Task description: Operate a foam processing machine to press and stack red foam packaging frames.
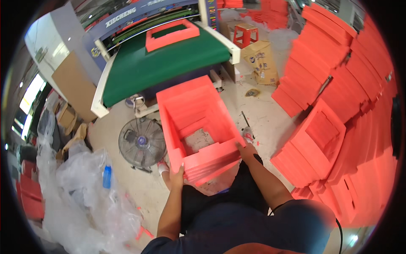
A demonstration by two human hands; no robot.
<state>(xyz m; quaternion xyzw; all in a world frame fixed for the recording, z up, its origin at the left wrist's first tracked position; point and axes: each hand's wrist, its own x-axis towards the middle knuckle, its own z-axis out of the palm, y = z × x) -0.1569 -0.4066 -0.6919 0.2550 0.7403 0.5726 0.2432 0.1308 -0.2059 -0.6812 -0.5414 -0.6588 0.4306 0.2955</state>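
Note:
A stack of red foam frames (195, 122), each with a rectangular cut-out in the middle, is held out in front of me above the floor. My left hand (176, 177) grips its near left corner. My right hand (246, 149) grips its near right edge. Through the cut-outs the concrete floor shows. Beyond the stack stands a machine with a green conveyor belt (156, 67), and one more red foam frame (172, 34) lies on the belt at its far end.
Tall piles of red foam pieces (338, 97) fill the right side. A floor fan (141, 143) stands at the left of the stack. Clear plastic bags (80, 190) with a blue bottle (107, 176) lie at the lower left. A red stool (246, 34) and cardboard box (262, 59) stand behind.

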